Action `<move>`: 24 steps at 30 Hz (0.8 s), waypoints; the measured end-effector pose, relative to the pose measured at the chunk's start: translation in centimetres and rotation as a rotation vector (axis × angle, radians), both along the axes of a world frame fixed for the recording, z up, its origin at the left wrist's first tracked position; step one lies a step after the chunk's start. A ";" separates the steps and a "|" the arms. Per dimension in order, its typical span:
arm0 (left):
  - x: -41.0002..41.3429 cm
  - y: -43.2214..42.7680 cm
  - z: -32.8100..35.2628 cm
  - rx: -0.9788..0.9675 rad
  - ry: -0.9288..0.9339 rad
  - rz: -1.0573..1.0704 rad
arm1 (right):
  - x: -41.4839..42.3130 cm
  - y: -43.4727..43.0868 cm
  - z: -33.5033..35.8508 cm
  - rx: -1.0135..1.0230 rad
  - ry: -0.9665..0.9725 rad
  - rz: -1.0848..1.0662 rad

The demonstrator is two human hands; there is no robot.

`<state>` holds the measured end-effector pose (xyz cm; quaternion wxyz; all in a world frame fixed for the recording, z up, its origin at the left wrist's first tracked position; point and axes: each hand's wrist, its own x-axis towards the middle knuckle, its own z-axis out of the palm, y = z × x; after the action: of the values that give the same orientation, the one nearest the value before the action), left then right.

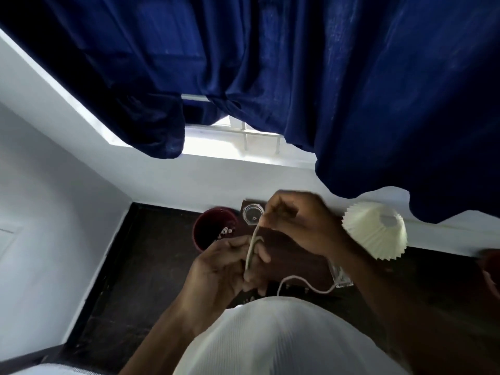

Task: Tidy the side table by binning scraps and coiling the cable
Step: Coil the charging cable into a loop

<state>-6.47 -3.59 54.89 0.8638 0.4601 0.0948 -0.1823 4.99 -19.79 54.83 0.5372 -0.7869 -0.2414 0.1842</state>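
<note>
A white cable [251, 249] runs in folded strands between both hands above the dark side table [297, 266]. My left hand [227, 266] grips the lower end of the strands. My right hand [295, 223] pinches their upper end, raised a little higher. A loose tail of the cable [303, 284] curves over the table near my body. To the left of the table, on the floor, stands a dark red bin [211, 226] with pale scraps inside.
A clear plastic cup [253, 213] sits at the table's back edge. A pleated cream lampshade [378, 230] stands to the right, with a clear base [342, 277] below it. A blue curtain [270, 77] hangs overhead. The white wall lies behind and to the left.
</note>
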 end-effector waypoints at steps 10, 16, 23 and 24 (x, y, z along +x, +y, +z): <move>3.2 2.7 -2.5 0.315 -0.124 0.364 | -8.8 3.3 -4.7 -0.383 -0.146 0.168; 3.1 2.2 -6.1 1.000 -0.321 0.086 | -6.0 2.8 -1.6 -0.617 -0.398 0.194; 2.9 -0.4 -2.8 0.307 0.081 0.055 | 2.7 -0.6 0.4 -0.300 -0.202 0.027; 2.6 -0.5 -2.3 0.247 0.072 0.104 | 3.0 -0.7 -0.6 -0.240 -0.102 -0.006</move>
<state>-3.91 -4.12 52.63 0.8049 0.5505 0.1714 -0.1406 7.98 -20.49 54.24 0.4268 -0.8547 -0.2421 0.1697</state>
